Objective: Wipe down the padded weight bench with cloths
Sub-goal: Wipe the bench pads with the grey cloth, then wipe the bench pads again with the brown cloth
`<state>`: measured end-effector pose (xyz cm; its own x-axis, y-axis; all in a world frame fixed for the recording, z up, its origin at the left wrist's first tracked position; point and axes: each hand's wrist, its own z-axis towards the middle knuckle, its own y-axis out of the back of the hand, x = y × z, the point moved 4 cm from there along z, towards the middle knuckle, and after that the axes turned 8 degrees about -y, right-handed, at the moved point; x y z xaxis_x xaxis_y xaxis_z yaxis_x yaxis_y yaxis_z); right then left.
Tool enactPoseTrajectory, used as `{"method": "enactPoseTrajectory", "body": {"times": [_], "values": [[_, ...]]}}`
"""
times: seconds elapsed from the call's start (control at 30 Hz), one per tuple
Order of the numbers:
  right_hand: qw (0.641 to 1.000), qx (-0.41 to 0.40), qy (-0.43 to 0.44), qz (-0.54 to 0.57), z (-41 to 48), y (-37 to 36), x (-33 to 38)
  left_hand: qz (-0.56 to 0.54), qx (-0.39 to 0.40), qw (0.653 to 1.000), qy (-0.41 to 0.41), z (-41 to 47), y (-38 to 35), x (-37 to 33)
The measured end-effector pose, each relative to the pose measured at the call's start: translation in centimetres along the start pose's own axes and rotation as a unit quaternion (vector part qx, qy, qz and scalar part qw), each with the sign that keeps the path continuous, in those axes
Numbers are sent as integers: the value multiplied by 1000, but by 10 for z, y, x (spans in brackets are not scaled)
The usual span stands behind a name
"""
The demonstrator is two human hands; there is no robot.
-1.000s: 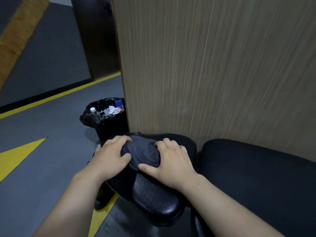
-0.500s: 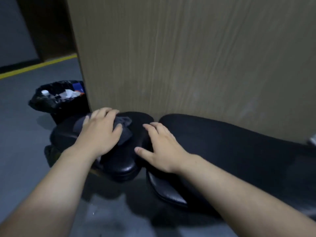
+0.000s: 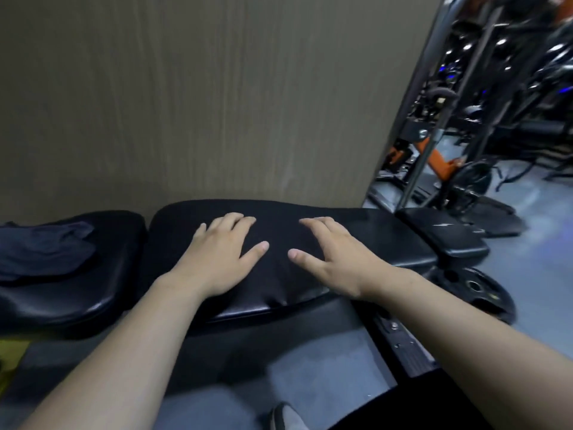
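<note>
The black padded bench stands against a wood panel, with a short seat pad (image 3: 71,293) at the left and a long back pad (image 3: 393,243) in the middle. A crumpled dark blue-grey cloth (image 3: 46,249) lies alone on the seat pad. A matte black cloth (image 3: 279,274) appears spread over the long pad, wrinkled at its front edge. My left hand (image 3: 217,256) and my right hand (image 3: 331,262) press flat on it side by side. Their fingers are spread and grip nothing.
A wood-grain panel (image 3: 217,103) rises directly behind the bench. A small black pad (image 3: 446,237) and a weight plate (image 3: 474,290) on the floor sit at the bench's right end. Racks and machines (image 3: 496,103) crowd the far right. The bench's frame rail (image 3: 400,339) runs toward me.
My left hand has let go of the dark blue-grey cloth, which stays on the seat pad. Both hands have moved right onto the long pad, and the view has swung right.
</note>
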<state>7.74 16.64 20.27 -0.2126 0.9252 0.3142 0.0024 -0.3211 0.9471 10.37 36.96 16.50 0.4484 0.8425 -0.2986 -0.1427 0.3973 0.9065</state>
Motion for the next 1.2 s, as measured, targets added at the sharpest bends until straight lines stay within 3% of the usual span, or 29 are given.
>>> {"method": "enactPoseTrajectory", "body": {"times": [0.27, 0.67, 1.2], "values": [[999, -10, -47, 6, -75, 52, -79, 7, 33, 997, -66, 15, -29, -84], [991, -113, -69, -8, -152, 58, -168, 58, 106, 987, -103, 36, -91, -157], [950, -173, -259, -9, -306, 53, -294, 18, 103, 961, -255, 31, -144, -331]]}}
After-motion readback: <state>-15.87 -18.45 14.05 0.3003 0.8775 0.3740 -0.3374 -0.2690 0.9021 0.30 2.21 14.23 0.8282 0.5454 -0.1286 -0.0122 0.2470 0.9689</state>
